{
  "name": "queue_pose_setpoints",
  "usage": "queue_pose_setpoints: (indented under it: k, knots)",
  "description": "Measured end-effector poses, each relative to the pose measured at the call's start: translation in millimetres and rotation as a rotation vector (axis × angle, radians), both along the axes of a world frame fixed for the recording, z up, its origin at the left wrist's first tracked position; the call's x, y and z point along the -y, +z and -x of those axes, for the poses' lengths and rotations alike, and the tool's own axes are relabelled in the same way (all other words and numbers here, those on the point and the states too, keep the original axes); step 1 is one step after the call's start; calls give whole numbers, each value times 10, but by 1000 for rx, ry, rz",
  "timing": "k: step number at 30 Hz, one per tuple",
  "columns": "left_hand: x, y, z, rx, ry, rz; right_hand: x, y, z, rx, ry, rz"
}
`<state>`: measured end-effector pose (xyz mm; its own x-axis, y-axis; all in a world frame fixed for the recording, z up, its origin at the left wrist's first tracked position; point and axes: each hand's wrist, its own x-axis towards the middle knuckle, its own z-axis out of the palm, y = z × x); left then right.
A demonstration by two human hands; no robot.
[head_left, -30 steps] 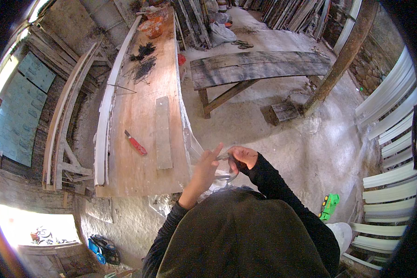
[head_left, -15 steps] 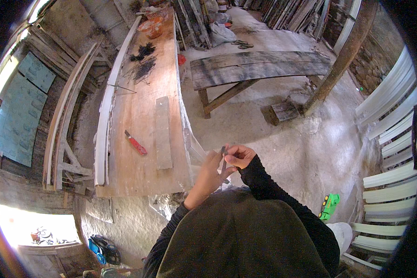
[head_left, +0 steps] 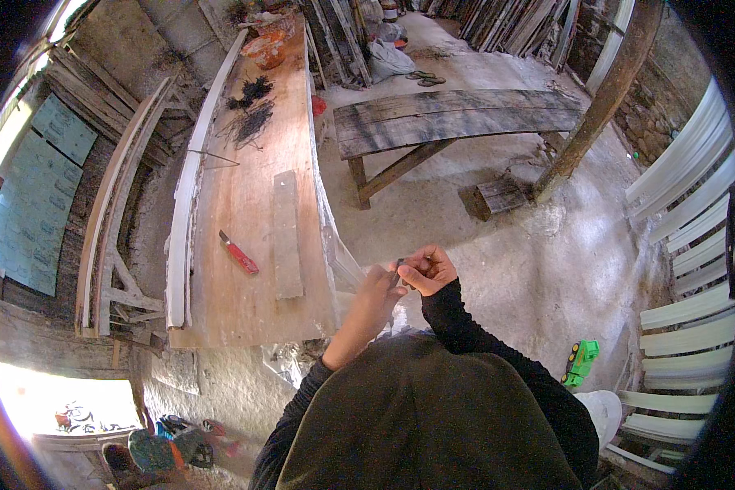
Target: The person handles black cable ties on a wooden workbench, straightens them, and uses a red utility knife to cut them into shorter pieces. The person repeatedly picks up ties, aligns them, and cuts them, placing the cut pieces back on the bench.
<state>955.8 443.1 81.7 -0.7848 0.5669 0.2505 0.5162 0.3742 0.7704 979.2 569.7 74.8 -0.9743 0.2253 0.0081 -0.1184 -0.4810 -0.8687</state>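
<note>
Left hand (head_left: 371, 300) and right hand (head_left: 433, 273) hold a piece (head_left: 398, 264) (dark, small).

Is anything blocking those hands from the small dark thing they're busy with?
Nothing visible is. The right hand pinches at the small dark object, with the left hand close beside it, though the hands hide much of it. The red knife lies away to the left, on the tabletop.

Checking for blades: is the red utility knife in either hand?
No, the red utility knife lies on the wooden tabletop, apart from the left hand and right hand.
</note>
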Motion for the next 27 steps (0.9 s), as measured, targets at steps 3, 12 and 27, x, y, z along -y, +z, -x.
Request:
queue_pose_setpoints:
  k: [3,12,27]
  knots:
    - [27,-4,16,58,-41,0,-2,-31,19,-39,-10,-92]
    - [40,-79,122,438,200,-299,163,-377,249,-410,226,-111]
    - [1053,395,979,689,-24,-1638,-44,-192,-76,175,794,-316]
